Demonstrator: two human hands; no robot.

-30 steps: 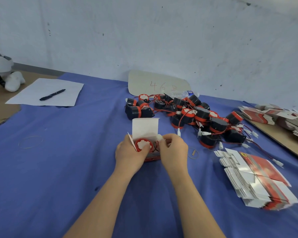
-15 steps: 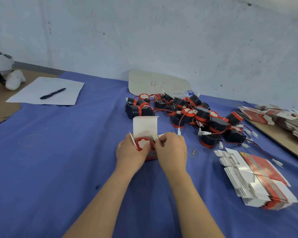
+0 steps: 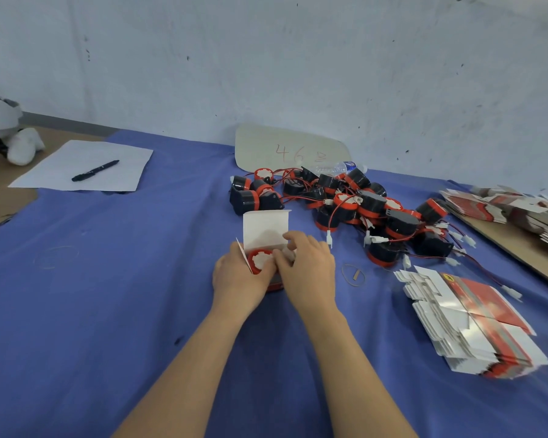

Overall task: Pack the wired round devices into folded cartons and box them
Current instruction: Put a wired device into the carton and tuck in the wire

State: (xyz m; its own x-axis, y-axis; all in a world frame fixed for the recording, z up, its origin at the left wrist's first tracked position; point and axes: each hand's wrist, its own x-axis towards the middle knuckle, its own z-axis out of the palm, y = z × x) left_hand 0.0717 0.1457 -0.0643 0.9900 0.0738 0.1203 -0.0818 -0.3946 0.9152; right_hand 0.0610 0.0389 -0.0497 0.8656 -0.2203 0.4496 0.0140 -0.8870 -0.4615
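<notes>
My left hand [image 3: 239, 276] grips the open carton [image 3: 264, 227], my right hand [image 3: 310, 267] pinching its flap over one device [image 3: 261, 260]; the pile [image 3: 361, 210] behind it is not yet packed.

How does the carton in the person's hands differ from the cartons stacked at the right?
The held carton is erected, lid flap standing open; the stacked cartons lie flat. The held carton contains a round device; the stacked cartons hold nothing. Both are white card with red print.
</notes>
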